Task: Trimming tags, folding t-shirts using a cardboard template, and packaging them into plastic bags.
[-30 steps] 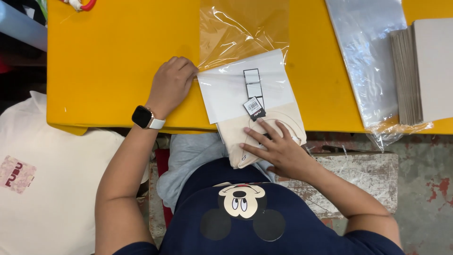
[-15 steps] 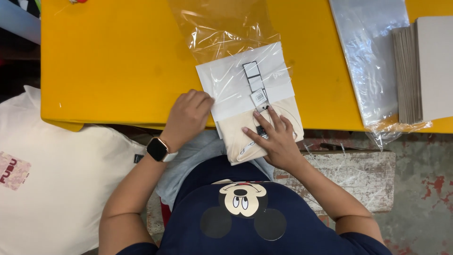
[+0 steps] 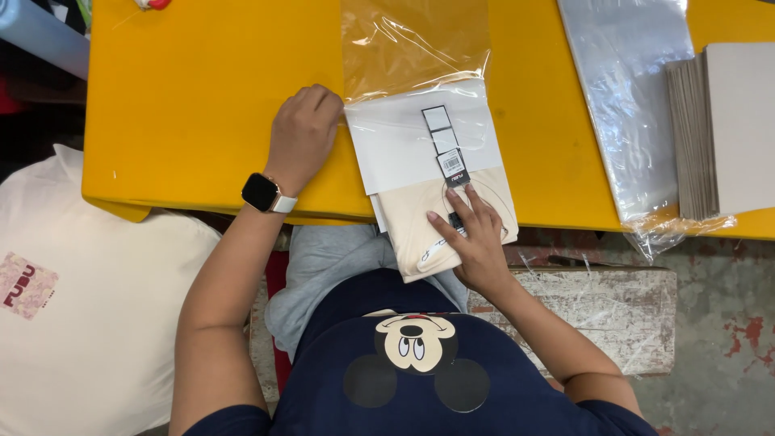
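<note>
A cream folded garment [image 3: 440, 218] with a white card and hang tags [image 3: 446, 151] on top lies half inside a clear plastic bag [image 3: 416, 52] on the yellow tabletop [image 3: 186, 105], its near end overhanging the edge. Its long axis runs away from the person (tilted slightly left). The right hand [image 3: 472, 238] presses flat on it, fingers spread. The left hand [image 3: 303, 133], curled, pinches the bag's edge; half a second ago it sat lower.
</note>
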